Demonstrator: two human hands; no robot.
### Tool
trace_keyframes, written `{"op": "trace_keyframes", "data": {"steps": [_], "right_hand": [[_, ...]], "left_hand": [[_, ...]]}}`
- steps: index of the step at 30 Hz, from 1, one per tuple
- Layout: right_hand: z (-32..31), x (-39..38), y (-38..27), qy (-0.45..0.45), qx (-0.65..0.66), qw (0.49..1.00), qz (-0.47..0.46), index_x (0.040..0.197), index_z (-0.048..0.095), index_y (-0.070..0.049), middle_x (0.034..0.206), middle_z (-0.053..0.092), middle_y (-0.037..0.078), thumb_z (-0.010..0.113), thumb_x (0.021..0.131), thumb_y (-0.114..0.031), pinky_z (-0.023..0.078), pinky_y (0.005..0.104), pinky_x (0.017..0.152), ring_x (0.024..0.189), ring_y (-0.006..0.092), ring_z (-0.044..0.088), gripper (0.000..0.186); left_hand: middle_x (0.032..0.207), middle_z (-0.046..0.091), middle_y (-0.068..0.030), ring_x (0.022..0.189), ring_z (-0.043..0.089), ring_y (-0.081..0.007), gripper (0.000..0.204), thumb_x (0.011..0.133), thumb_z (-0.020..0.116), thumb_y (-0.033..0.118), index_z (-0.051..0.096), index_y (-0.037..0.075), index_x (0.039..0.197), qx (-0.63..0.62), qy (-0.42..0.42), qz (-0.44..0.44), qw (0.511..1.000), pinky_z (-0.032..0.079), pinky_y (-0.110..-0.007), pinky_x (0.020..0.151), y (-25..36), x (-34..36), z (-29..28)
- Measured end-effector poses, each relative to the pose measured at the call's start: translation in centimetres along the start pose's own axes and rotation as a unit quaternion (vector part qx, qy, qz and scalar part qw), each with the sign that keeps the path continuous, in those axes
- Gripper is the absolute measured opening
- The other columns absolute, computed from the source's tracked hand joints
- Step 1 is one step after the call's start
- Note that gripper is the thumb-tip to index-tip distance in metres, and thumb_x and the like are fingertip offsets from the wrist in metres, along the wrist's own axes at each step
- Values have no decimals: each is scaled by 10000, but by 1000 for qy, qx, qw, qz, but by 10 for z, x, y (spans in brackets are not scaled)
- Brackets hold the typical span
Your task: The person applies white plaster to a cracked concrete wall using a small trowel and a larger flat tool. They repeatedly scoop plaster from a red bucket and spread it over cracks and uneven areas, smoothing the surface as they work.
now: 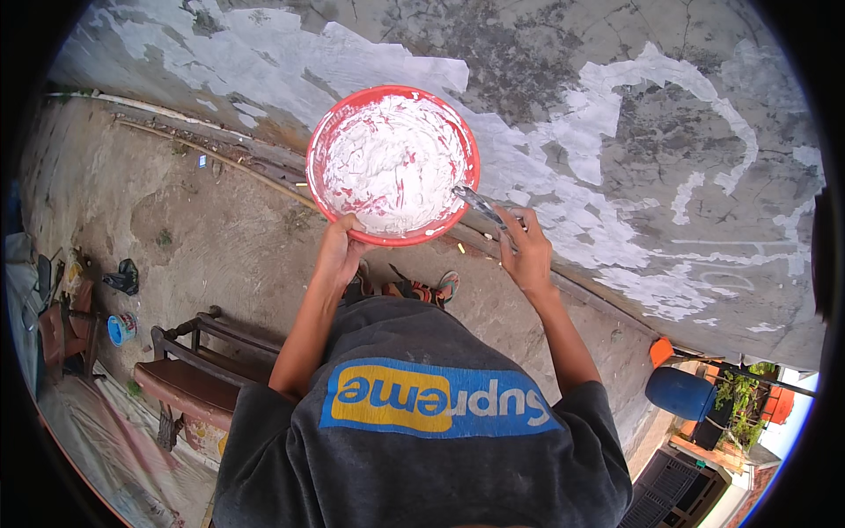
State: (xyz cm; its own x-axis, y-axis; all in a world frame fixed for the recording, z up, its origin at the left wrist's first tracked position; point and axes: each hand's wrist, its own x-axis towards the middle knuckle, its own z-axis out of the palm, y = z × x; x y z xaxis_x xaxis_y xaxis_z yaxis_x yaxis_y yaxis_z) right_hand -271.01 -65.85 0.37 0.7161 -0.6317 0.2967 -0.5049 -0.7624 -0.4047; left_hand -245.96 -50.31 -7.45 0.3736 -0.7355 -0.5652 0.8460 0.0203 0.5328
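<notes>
A round red basin [314, 145] is held up in front of me, its inside thickly smeared with white paste [392, 163]. My left hand [337, 253] is closed on the basin's near rim, thumb over the edge. In my right hand [526, 253] is a metal putty knife [481, 208], gripped between thumb and fingers. Its tip reaches over the right side of the basin and shows white smears; whether it touches the paste I cannot tell.
A grey wall [528, 48] with white patches rises beyond the basin. Along its foot lies a long pole [231, 165]. Leftward are a brown bench [198, 370], a small blue bucket [122, 329] and a black plastic bag [125, 278]. A blue barrel [679, 393] stands at lower right.
</notes>
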Motion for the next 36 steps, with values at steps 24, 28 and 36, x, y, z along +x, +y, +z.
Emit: {"op": "trace_keyframes", "data": {"steps": [24,28,36], "right_hand": [[-34,19,5,-98,190,957,198,1142,667,-49,890,649,62,730,820,-173,465,277,608,698,117,568,350],[-16,23,21,-171,243,903,309,1060,689,-6,766,668,34,721,844,-239,426,251,574,654,71,537,319],[-29,16,49,-194,88,941,263,946,724,-30,682,651,68,725,821,-256,414,275,571,626,97,553,258]], "left_hand": [[1053,603,-122,939,602,-230,321,735,475,-25,525,-53,1050,56,18,21,998,514,-412,873,2,-2,1],[993,605,-69,863,604,-174,344,744,490,-14,537,-22,1085,23,1,35,999,531,-351,786,0,-2,-1],[1048,588,-63,885,579,-170,395,744,487,-20,517,-4,1137,3,39,72,997,515,-342,775,-2,-9,12]]}}
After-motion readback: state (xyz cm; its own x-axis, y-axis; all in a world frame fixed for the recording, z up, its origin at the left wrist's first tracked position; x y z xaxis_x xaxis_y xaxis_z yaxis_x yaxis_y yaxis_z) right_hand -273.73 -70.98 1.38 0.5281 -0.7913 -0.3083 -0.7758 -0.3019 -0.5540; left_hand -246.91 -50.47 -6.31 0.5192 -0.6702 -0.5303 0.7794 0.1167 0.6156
